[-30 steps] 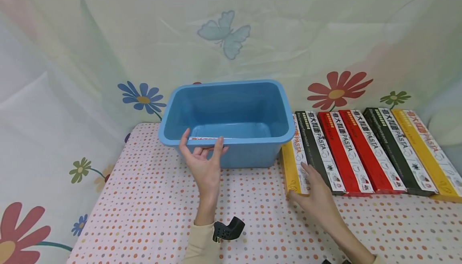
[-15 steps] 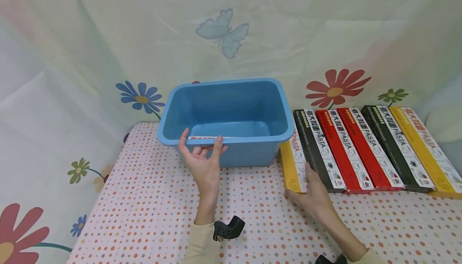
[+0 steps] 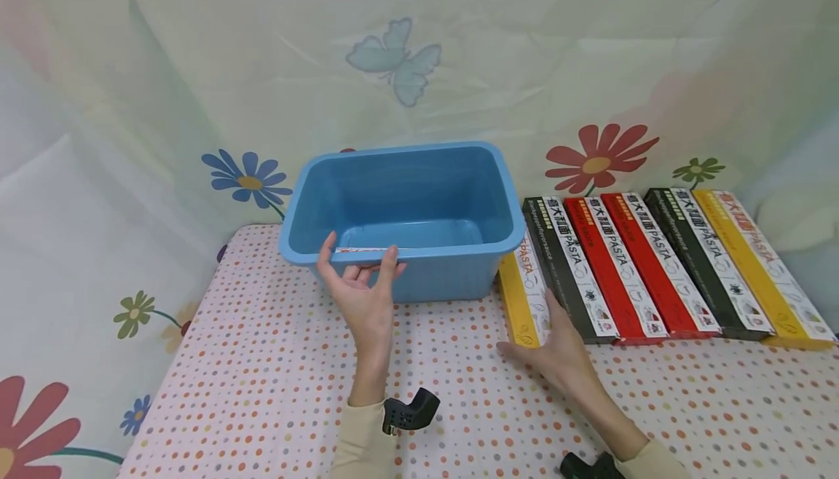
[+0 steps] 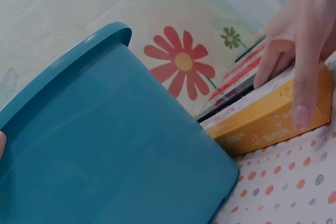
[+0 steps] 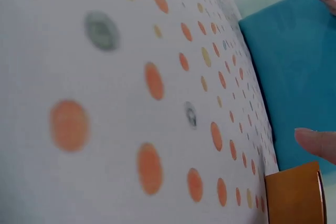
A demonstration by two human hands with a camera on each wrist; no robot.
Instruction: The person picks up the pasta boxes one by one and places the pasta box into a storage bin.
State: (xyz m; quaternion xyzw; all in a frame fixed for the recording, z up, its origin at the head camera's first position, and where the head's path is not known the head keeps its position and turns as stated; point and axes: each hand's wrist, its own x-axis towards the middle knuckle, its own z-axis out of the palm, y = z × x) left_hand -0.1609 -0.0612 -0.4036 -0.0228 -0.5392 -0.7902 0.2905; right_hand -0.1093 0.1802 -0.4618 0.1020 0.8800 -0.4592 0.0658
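Note:
My left hand (image 3: 362,297) grips the front rim of a blue plastic tub (image 3: 446,279), with thumb and index finger up over the edge and the other fingers curled underneath. Just inside that rim, a white printed strip (image 3: 367,250) shows; the tub wall hides what is below it. My right hand (image 3: 557,344) spans the near end of a yellow pasta box (image 3: 514,304) lying beside the tub. Its thumb (image 4: 303,98) points out past the box's left side, and the fingers lie along the right edge. The right wrist view shows the thumb apart from the box end (image 5: 294,195).
Right of the yellow box lie a black pasta box (image 3: 570,275), red boxes (image 3: 612,268) (image 3: 658,264), another black box (image 3: 708,268) and another yellow one (image 3: 760,268), side by side. A dotted cloth (image 3: 262,377) covers the table; a flowered curtain (image 3: 472,49) hangs behind.
My right hand has shifted slightly left around the near end of the yellow box, its thumb now farther out. The left hand keeps its grip on the tub. The head view has drifted slightly.

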